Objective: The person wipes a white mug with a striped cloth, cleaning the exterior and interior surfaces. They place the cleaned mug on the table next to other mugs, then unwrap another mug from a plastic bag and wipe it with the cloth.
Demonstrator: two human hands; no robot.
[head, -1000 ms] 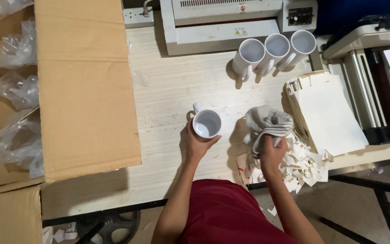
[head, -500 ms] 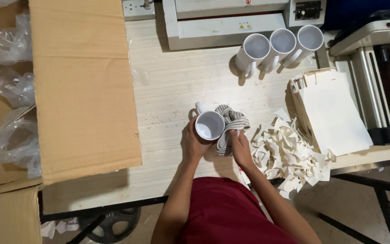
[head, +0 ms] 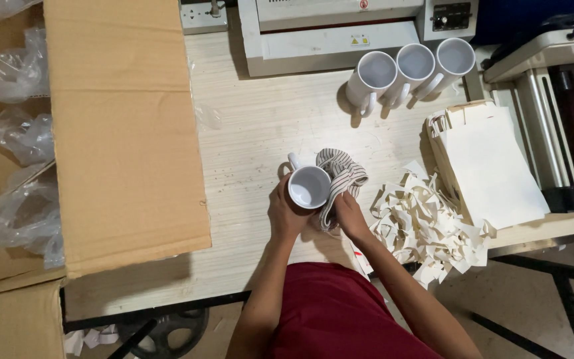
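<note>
White mug (head: 309, 188): gripped upright by left hand (head: 286, 214)
Right hand (head: 350, 216): pinching striped cloth (head: 342, 174) against mug

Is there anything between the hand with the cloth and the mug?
Nothing visible. The right hand presses the striped cloth straight against the mug, which the left hand holds.

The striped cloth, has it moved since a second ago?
Yes. The striped cloth went left, away from the paper scraps, and now presses against the white mug.
</note>
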